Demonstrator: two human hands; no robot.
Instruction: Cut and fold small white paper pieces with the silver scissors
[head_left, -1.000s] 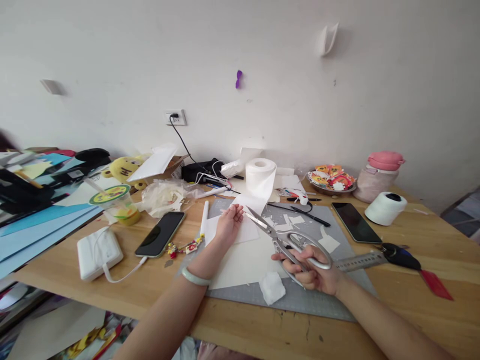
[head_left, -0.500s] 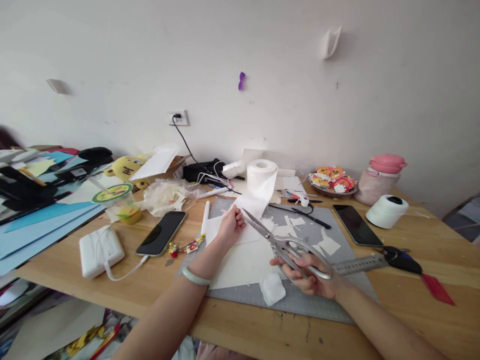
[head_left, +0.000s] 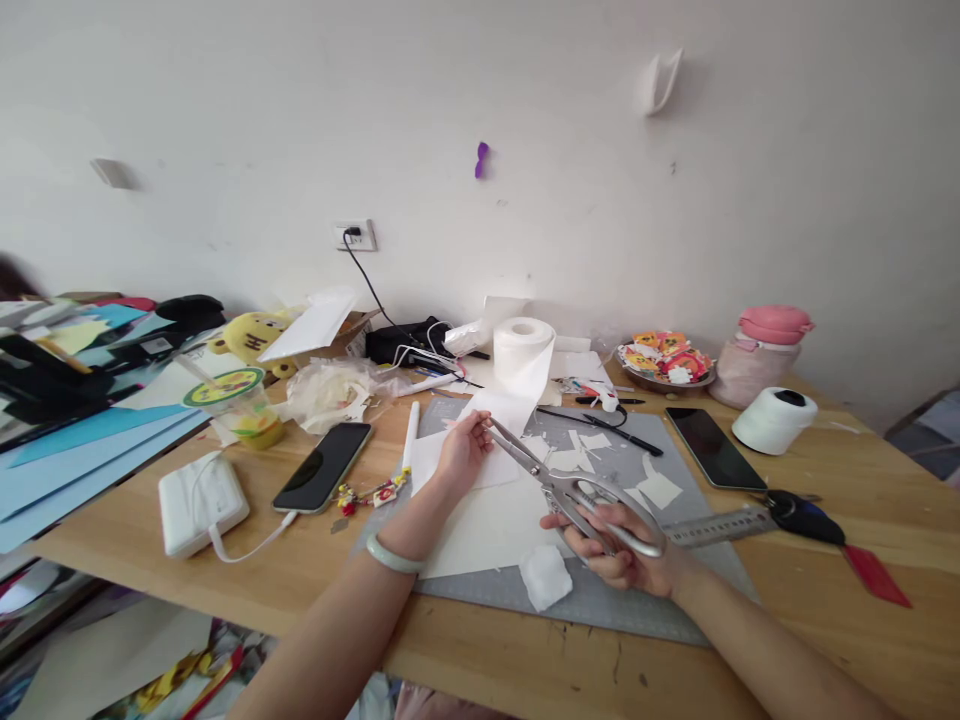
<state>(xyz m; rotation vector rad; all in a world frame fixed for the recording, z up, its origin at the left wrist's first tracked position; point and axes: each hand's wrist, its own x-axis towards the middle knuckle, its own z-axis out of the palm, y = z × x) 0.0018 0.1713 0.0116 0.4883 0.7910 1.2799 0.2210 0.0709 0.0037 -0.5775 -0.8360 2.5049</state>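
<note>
My right hand (head_left: 619, 550) has its fingers through the handles of large metal scissors (head_left: 551, 475), whose blades point up and left. At the blade tips is my left hand (head_left: 466, 448), its fingers pinched together; whatever lies between them is too small to make out. Just behind the fingertips, a loose white strip (head_left: 506, 410) runs down from an upright white roll (head_left: 523, 352). Beneath both hands, cream paper (head_left: 480, 535) lies on a grey cutting mat (head_left: 645, 610). A crumpled white piece (head_left: 545, 578) rests near the mat's front edge.
Left of the mat are a phone (head_left: 322, 467), a white power bank (head_left: 201, 503) and a lidded cup (head_left: 251, 410). To the right lie a steel ruler (head_left: 720, 527), another phone (head_left: 712, 450), a thread cone (head_left: 772, 420) and a pink-lidded jar (head_left: 757, 355). Paper scraps (head_left: 660, 490) are scattered about.
The scissor blades look closer together, and their tips sit nearer my left fingertips. My left hand has shifted very slightly. My right hand is almost where it was.
</note>
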